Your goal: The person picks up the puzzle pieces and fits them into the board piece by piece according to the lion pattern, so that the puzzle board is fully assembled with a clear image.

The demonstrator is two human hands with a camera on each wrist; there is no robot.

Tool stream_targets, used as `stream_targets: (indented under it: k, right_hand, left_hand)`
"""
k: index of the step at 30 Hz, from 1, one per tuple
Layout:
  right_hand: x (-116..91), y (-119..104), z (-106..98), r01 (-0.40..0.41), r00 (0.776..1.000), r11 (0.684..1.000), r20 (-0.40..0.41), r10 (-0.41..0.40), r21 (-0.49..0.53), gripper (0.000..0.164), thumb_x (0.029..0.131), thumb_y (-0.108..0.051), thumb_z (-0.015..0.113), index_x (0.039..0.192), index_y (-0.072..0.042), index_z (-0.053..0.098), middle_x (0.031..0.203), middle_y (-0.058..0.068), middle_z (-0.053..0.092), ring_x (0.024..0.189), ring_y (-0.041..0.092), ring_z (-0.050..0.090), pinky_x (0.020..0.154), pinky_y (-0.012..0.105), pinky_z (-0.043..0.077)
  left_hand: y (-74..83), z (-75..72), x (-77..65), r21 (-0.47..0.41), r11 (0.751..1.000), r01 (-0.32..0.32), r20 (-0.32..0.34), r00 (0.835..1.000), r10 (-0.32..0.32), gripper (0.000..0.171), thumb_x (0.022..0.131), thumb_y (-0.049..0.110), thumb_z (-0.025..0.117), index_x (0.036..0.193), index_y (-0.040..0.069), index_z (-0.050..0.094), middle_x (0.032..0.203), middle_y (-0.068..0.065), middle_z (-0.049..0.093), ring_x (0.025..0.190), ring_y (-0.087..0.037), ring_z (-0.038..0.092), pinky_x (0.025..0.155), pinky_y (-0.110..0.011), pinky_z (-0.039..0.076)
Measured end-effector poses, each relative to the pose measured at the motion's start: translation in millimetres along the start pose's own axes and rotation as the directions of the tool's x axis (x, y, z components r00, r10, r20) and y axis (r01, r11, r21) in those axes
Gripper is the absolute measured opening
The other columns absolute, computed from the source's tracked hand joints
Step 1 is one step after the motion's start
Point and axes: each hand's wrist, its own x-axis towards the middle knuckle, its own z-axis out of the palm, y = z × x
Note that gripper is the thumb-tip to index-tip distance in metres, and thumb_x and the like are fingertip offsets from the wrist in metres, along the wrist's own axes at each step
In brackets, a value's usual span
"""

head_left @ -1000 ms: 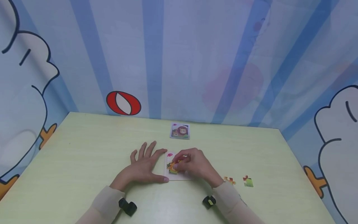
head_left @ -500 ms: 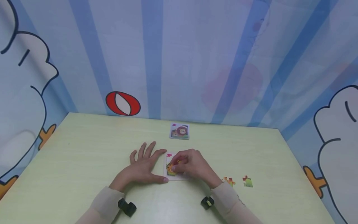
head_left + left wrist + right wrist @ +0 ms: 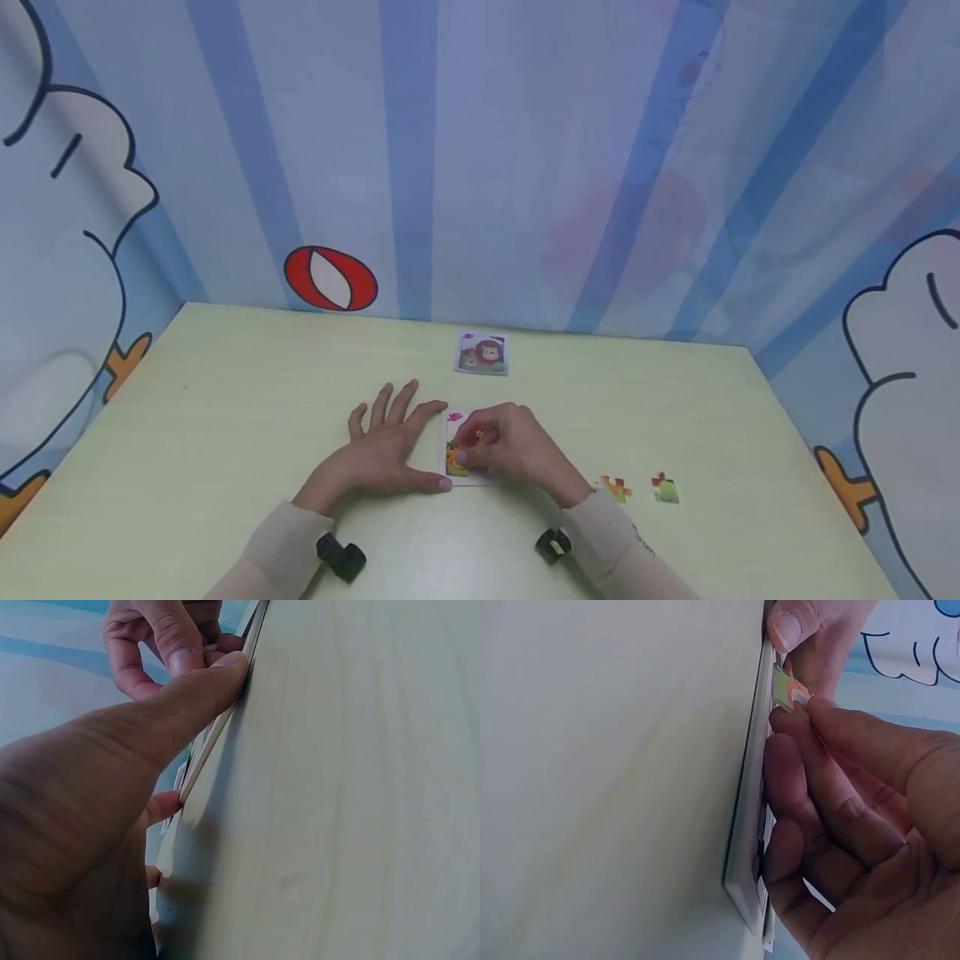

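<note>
A small puzzle board [image 3: 472, 481] with a pale rim lies flat on the table in the head view. My left hand [image 3: 386, 454] is spread at its left side, thumb at the near corner and index fingertip at the far one. Over the board, my right hand [image 3: 513, 446] pinches a jigsaw piece [image 3: 453, 462] between thumb and index finger. In the right wrist view this green and orange piece [image 3: 786, 688] is tilted against the board. The other right fingers rest on the board and hide much of it. The left wrist view shows my left thumb [image 3: 225, 671] on its edge.
Two loose jigsaw pieces lie to the right, one [image 3: 617, 487] beside the right sleeve and another [image 3: 664, 487] farther out. A square lion picture card [image 3: 482, 353] lies behind the board. A printed curtain [image 3: 487, 167] stands along the table's back edge.
My right hand has shifted slightly left and toward me over the board, and the pinched piece has moved with it to the near left corner. The left hand stays in place.
</note>
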Motion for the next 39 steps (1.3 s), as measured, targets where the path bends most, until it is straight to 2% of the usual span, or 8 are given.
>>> stream_targets:
  k: [9, 14, 24, 39]
  right_hand:
    - [-0.8, -3.1, 0.4, 0.008, 1.0, 0.999, 0.012, -0.008, -0.031, 0.009, 0.09, -0.016, 0.087, 0.096, -0.02, 0.081, 0.094, -0.004, 0.08, 0.073, 0.008, 0.066, 0.067, 0.025, 0.053]
    - [0.3, -2.9, 0.6, 0.046, 0.999, 0.996, 0.024, -0.044, -0.077, 0.01, 0.091, -0.015, 0.087, 0.098, -0.018, 0.08, 0.091, -0.003, 0.078, 0.072, 0.009, 0.063, 0.066, 0.023, 0.05]
    - [1.6, -1.6, 3.3, 0.128, 0.992, 0.976, 0.004, -0.129, -0.174, 0.012, 0.09, -0.012, 0.085, 0.099, -0.015, 0.079, 0.073, -0.007, 0.066, 0.068, 0.007, 0.056, 0.065, 0.022, 0.045]
    - [3.3, -3.0, 6.2, 0.089, 0.996, 0.975, 0.008, -0.089, -0.203, 0.014, 0.089, -0.011, 0.086, 0.102, -0.014, 0.082, 0.073, -0.007, 0.063, 0.067, 0.008, 0.053, 0.061, 0.022, 0.041]
  left_hand:
    - [-3.8, 4.3, 2.2, 0.003, 1.0, 0.004, -0.018, 1.0, -0.004, 0.108, 0.076, 0.07, 0.085, 0.165, 0.035, 0.035, 0.184, -0.013, 0.001, 0.167, -0.049, -0.008, 0.122, -0.08, -0.006]
    - [-3.5, 3.9, 2.7, 0.005, 1.0, 0.01, -0.012, 1.0, -0.01, 0.108, 0.076, 0.069, 0.085, 0.166, 0.036, 0.034, 0.184, -0.012, 0.001, 0.167, -0.049, -0.008, 0.123, -0.08, -0.006]
    - [-3.6, 3.0, 2.0, -0.006, 1.0, 0.0, -0.016, 1.0, 0.0, 0.108, 0.076, 0.069, 0.085, 0.165, 0.035, 0.035, 0.184, -0.012, 0.002, 0.167, -0.049, -0.008, 0.122, -0.08, -0.006]
    - [-4.3, 3.8, 3.1, -0.009, 1.0, 0.005, -0.015, 1.0, -0.005, 0.108, 0.076, 0.068, 0.086, 0.165, 0.034, 0.036, 0.184, -0.013, 0.002, 0.167, -0.049, -0.007, 0.122, -0.08, -0.006]
